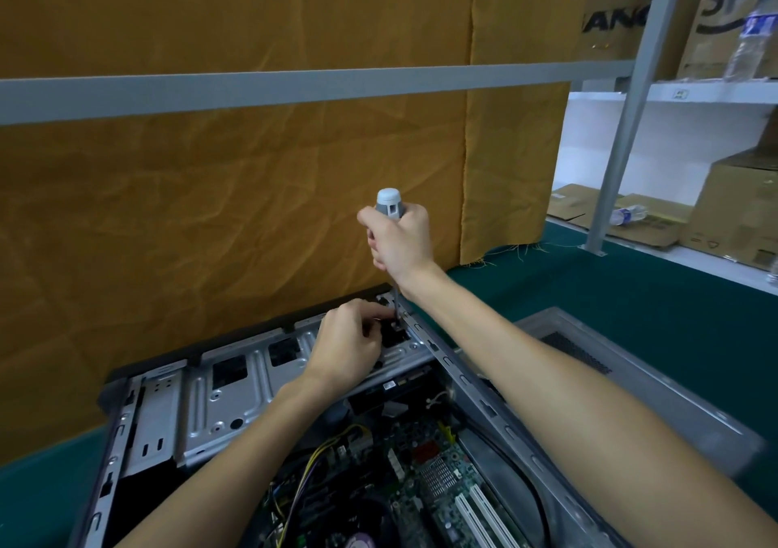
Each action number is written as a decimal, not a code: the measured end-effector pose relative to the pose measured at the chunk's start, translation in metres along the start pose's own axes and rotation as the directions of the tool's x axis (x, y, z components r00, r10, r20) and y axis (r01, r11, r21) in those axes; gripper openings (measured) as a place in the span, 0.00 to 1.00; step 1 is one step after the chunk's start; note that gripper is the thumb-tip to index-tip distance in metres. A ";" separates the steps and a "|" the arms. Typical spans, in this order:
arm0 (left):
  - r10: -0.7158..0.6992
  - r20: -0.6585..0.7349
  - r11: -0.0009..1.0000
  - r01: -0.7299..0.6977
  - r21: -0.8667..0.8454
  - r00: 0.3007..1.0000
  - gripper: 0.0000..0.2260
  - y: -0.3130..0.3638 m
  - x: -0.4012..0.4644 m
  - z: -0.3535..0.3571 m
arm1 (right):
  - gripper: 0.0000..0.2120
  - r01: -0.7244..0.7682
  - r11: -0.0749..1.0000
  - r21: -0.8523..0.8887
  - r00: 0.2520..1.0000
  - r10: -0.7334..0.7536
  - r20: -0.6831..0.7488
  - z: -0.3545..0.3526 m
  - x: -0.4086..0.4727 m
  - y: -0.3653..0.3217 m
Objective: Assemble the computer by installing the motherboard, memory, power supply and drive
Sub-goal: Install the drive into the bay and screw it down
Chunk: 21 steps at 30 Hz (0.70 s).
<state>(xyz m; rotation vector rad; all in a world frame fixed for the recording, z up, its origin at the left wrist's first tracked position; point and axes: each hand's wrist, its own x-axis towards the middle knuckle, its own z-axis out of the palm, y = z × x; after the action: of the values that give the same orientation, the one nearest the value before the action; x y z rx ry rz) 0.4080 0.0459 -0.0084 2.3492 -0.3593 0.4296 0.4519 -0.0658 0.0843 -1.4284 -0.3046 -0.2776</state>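
Observation:
An open computer case (126,421) lies on the green table, with the motherboard (425,476) mounted inside and a silver drive cage (235,387) across its far end. My right hand (400,244) grips the grey handle of a screwdriver (390,204), held upright with its shaft reaching down to the far right corner of the drive cage. My left hand (349,345) rests on the cage there, its fingers curled at the screwdriver's tip; whether they pinch a screw is hidden.
A grey case side panel (631,379) lies to the right of the case. An orange cloth (231,189) hangs behind the table under a grey frame bar (294,88). Cardboard boxes (736,206) and water bottles (753,42) fill shelves at the right. Yellow and black cables (320,463) cross the board.

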 end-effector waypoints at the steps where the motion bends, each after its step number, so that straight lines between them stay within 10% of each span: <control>1: 0.004 0.008 1.000 -0.004 0.017 1.000 0.17 0.000 0.000 0.000 | 0.14 0.002 1.000 -0.008 1.000 -0.002 -0.016 0.001 0.000 0.000; 10: 0.011 0.047 0.996 -0.015 0.085 0.999 0.17 0.000 -0.001 0.000 | 0.09 0.078 0.996 -0.033 0.985 -0.082 -0.151 0.009 -0.003 0.004; 17: 0.008 0.043 0.996 -0.012 0.087 0.999 0.16 0.002 -0.001 -0.002 | 0.18 -0.042 0.999 -0.013 0.941 0.044 0.336 -0.012 -0.001 -0.023; 21: 0.029 0.059 0.994 -0.035 0.101 0.998 0.15 0.000 -0.002 -0.001 | 0.16 -0.012 0.990 0.142 0.941 -0.037 0.336 -0.026 0.026 -0.057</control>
<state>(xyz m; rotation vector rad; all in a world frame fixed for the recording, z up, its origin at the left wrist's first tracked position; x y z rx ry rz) 0.4062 0.0463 -0.0083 2.4624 -0.4120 0.4047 0.4561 -0.0986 0.1436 -1.3297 -0.6036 -0.0166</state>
